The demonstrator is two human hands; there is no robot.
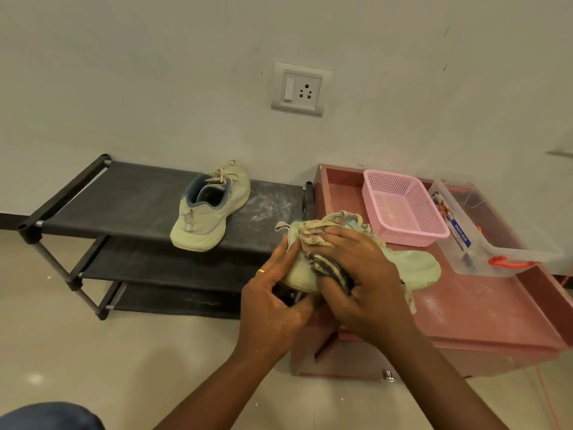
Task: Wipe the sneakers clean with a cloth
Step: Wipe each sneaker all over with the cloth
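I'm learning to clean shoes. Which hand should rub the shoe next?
Right. The right hand holds the grubby striped cloth against the pale green fabric sneaker; the left hand grips its heel, steadying it.

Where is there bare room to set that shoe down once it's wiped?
Free: the black rack's top shelf left of the other sneaker, and the pink table's front, nearer than the held sneaker. Crowded: the table's back, with pink basket and clear box.
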